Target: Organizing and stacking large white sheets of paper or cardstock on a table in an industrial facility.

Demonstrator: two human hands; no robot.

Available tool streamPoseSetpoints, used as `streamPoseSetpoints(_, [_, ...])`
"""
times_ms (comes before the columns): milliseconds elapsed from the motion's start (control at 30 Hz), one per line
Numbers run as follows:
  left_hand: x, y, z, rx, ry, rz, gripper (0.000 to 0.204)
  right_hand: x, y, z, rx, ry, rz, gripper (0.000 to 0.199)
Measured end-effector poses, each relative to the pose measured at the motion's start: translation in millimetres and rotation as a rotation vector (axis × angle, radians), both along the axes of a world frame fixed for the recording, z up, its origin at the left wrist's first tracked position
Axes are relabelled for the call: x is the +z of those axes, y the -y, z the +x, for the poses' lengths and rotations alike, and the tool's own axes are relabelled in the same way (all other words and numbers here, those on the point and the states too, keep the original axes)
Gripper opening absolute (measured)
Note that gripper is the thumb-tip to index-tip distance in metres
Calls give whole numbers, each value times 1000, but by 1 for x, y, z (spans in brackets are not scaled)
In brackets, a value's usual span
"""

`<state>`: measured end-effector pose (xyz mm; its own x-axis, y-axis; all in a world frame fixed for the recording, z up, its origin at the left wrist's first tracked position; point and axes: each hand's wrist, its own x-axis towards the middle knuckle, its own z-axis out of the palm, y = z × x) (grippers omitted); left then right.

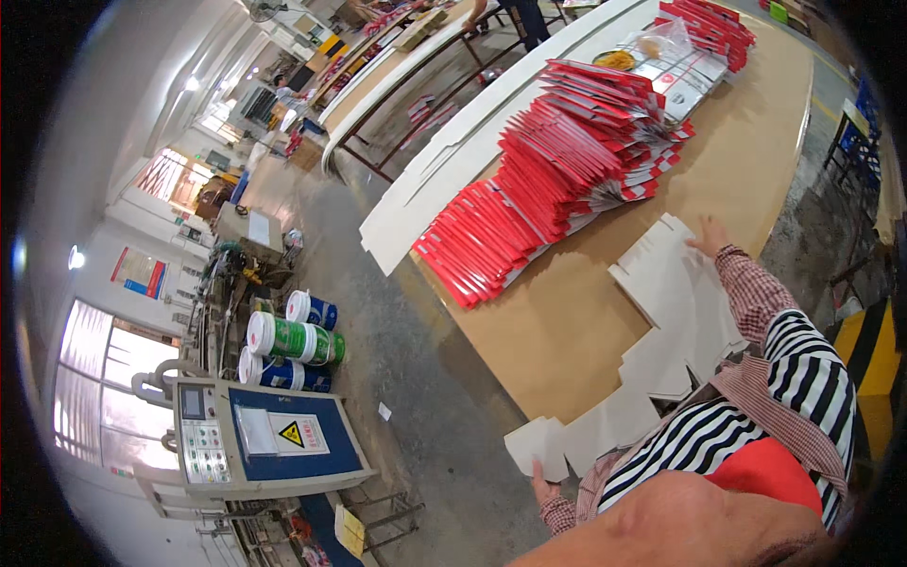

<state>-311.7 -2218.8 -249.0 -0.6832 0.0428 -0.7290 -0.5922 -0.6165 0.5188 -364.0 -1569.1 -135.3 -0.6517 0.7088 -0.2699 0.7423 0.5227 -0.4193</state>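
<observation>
A large flat white die-cut cardboard sheet (pixel 661 312) lies along the near edge of the brown table (pixel 557 331). My left hand (pixel 543 487) grips its lower end, which overhangs the table corner. At the sheet's far end, my right hand (pixel 709 236) rests with its fingers spread on the cardboard, the checked sleeve running back over the sheet. Just beyond the sheet sits a long fanned stack of red-and-white flat cartons (pixel 557 180).
More red cartons (pixel 709 28) and a bag of food (pixel 652 42) lie farther up the table. A blue-and-grey machine with a control panel (pixel 265 435) and several paint buckets (pixel 293 340) stand on the concrete floor to the left. Another person stands at a distant table (pixel 520 19).
</observation>
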Motion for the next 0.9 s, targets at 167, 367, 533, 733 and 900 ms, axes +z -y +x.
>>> streamPoseSetpoints(167, [-11, -7, 0, 75, -89, 3, 54, -14, 49, 10, 624, -457, 431, 66])
streamPoseSetpoints(367, [28, -26, -5, 121, -132, -145, 56, -4, 146, 50, 1549, -298, 196, 66])
streamPoseSetpoints(533, [48, -37, -4, 146, -176, -304, 51, -25, 148, 61, 1597, -308, 166, 67])
streamPoseSetpoints(733, [157, -104, 6, 160, -343, -675, 48, -32, 123, 76, 1536, -357, 98, 68])
streamPoseSetpoints(900, [246, -192, 43, 179, -650, -1030, 45, -38, 108, 76, 1554, -461, 60, 67])
